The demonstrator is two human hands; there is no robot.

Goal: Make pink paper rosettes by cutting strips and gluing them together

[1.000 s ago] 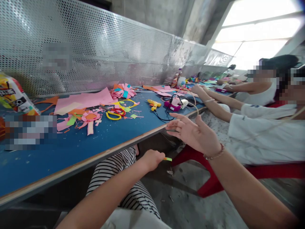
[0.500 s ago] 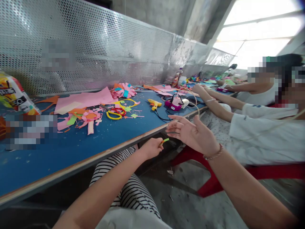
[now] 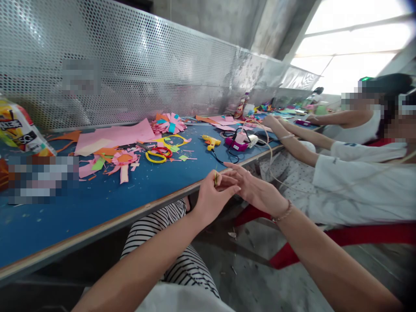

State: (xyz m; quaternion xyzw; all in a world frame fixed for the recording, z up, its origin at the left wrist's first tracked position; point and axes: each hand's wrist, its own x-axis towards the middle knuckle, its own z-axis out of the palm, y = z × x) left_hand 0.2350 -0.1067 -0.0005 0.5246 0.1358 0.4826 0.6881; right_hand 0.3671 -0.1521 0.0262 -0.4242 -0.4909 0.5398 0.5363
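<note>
My left hand [image 3: 210,197] pinches a small green and yellow paper strip [image 3: 215,177] just off the front edge of the blue table [image 3: 97,203]. My right hand [image 3: 251,186] has its fingers spread and its fingertips touch the left hand's fingers at the strip. Both hands hover over my striped lap [image 3: 169,247].
Pink paper sheets [image 3: 113,136], paper flowers [image 3: 169,122], yellow and red scissors [image 3: 157,154], a yellow glue gun [image 3: 210,141] and scraps lie on the table. A perforated metal screen [image 3: 146,65] backs it. Two people [image 3: 357,173] work at my right on red chairs.
My left hand rose from below the table edge with the strip and met my right hand, which moved slightly left and down toward it.
</note>
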